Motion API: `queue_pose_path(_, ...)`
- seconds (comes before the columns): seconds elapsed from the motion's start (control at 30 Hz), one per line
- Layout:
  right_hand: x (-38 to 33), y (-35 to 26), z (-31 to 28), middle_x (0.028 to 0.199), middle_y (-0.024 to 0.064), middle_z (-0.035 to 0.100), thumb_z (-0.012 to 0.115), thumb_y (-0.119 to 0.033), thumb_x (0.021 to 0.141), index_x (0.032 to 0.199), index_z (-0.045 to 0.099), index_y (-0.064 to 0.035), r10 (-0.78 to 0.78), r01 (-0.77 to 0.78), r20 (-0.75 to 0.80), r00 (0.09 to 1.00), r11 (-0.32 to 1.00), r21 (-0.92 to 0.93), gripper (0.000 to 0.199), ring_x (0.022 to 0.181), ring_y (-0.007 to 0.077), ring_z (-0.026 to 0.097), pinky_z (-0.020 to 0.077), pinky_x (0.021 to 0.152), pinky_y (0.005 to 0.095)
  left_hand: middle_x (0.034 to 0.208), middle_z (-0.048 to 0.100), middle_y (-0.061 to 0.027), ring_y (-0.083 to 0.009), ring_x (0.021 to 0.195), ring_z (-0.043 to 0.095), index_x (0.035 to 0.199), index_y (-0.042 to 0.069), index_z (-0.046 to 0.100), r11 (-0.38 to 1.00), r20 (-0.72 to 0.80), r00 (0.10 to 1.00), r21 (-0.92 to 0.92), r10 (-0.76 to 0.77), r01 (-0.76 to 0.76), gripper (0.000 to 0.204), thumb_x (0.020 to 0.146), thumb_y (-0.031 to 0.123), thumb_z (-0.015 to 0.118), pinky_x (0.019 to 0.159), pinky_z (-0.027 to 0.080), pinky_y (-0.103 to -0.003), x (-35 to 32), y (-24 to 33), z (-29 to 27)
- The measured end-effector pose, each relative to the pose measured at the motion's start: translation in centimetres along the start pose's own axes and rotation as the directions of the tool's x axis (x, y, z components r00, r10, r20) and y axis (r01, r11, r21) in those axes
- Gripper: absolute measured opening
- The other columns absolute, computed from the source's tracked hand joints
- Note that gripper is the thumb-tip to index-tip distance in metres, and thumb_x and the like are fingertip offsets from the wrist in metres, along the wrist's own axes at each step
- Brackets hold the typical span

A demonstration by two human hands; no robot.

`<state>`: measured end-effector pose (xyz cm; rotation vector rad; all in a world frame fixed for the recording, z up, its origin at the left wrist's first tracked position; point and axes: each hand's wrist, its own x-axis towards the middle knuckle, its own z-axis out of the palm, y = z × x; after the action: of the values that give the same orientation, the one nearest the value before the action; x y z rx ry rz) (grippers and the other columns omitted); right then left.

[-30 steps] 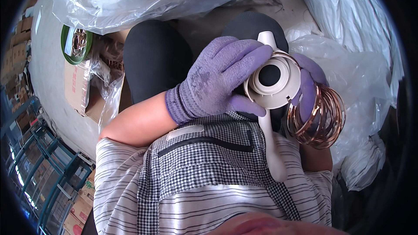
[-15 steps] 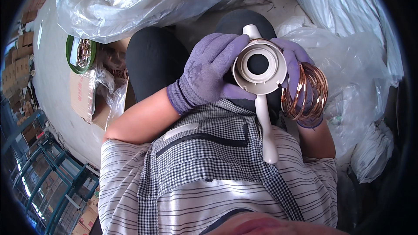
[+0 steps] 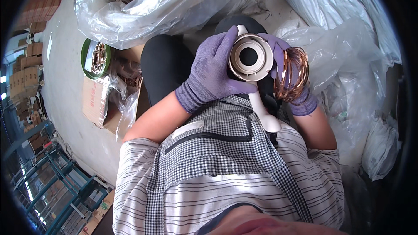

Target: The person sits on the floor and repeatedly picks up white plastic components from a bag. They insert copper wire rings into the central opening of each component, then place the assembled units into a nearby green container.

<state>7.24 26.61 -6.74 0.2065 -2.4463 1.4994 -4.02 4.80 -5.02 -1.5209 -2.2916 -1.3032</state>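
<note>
A pale plastic round housing [image 3: 236,63] with stepped inner rings and a dark centre hole is held up in front of my lap. From its lower side a long white handle [image 3: 264,115] slopes toward my apron, and a short stub sticks out at the far side. My left hand [image 3: 211,67], in a purple glove, grips the left side, thumb below and fingers above. My right hand [image 3: 278,50], gloved alike, presses fingertips on the right rim. A bundle of thin copper-coloured rings [image 3: 296,67] hangs around that hand. A thin brown line shows along the housing's upper rim.
At the far left, a large clear plastic bag [image 3: 174,13] holds pale parts. A green round container [image 3: 89,58] with copper-coloured rings rests at an open cardboard box [image 3: 95,100]. Plastic sheeting [image 3: 344,69] lies on the right. Blue-green metal frames [image 3: 65,182] stand at the left edge.
The housing has tilted, and its handle looks shorter and points more to the right. Both hands keep their hold. The view has shifted, showing more of the bag's contents.
</note>
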Motion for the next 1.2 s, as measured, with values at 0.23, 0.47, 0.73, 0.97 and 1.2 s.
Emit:
queue_pose_path(0.23, 0.0, -7.1, -0.1, 0.073, -0.0059, 0.050, 0.063, -0.013, 0.099, 0.144, 0.060, -0.0057, 0.466, -0.328, -0.009, 0.885, 0.637, 0.698, 0.046, 0.065, 0.0060, 0.049, 0.0486, 0.066, 0.0242, 0.140, 0.059, -0.0139, -0.0261, 0.128, 0.061, 0.150, -0.002, 0.042, 0.292, 0.445, 0.813, -0.776, -0.376, 0.560, 0.110, 0.064, 0.034, 0.099, 0.106, 0.051, -0.040, 1.5, 1.5, -2.3)
queue_pose_path(0.47, -0.8, -9.1, -1.9, 0.089, 0.0040, 0.058, 0.091, -0.028, 0.070, 0.145, 0.061, -0.0109, 0.145, -0.141, 0.033, 0.989, 0.984, -0.110, 0.082, 0.078, 0.0167, 0.058, 0.0523, 0.074, 0.0306, 0.140, 0.061, -0.0178, -0.0254, 0.125, 0.062, 0.153, -0.002, 0.041, 0.052, 0.646, 0.688, -0.716, -0.332, 0.697, 0.102, 0.085, 0.065, 0.076, 0.106, 0.052, -0.040, -1.3, 3.5, -3.7)
queue_pose_path(0.73, -2.4, -8.8, -1.4, 0.129, 0.0166, 0.067, 0.089, -0.026, 0.073, 0.136, 0.065, -0.0010, -0.038, 0.029, -0.040, 0.998, 0.979, -0.203, 0.072, 0.112, 0.0284, 0.068, 0.0546, 0.097, 0.0353, 0.140, 0.061, -0.0143, -0.0212, 0.125, 0.062, 0.155, -0.002, 0.040, -0.115, 0.679, 0.651, -0.717, -0.339, 0.688, 0.071, 0.100, 0.036, 0.068, 0.107, 0.050, -0.036, -3.6, 4.5, -3.9)
queue_pose_path(0.97, -5.5, -7.3, 0.5, 0.107, 0.0138, 0.072, 0.091, -0.015, 0.072, 0.128, 0.067, 0.0019, 0.097, -0.092, -0.048, 0.994, 0.992, 0.090, 0.063, 0.096, 0.0242, 0.070, 0.0555, 0.086, 0.0334, 0.133, 0.065, -0.0098, -0.0176, 0.120, 0.062, 0.146, 0.000, 0.053, -0.362, 0.825, 0.446, -0.557, -0.347, 0.748, 0.062, 0.103, 0.045, 0.063, 0.106, 0.048, -0.033, -7.0, 5.7, -3.0)
queue_pose_path(1.2, -5.6, -7.3, 0.2, 0.110, 0.0132, 0.070, 0.088, -0.017, 0.080, 0.132, 0.061, 0.0035, 0.269, -0.261, -0.042, 0.962, 0.955, 0.137, 0.062, 0.098, 0.0216, 0.068, 0.0560, 0.088, 0.0336, 0.127, 0.067, -0.0143, -0.0225, 0.119, 0.063, 0.133, -0.004, 0.062, -0.334, 0.756, 0.518, -0.647, -0.401, 0.686, 0.045, 0.100, 0.026, 0.064, 0.106, 0.048, -0.033, -5.6, 5.0, -2.8)
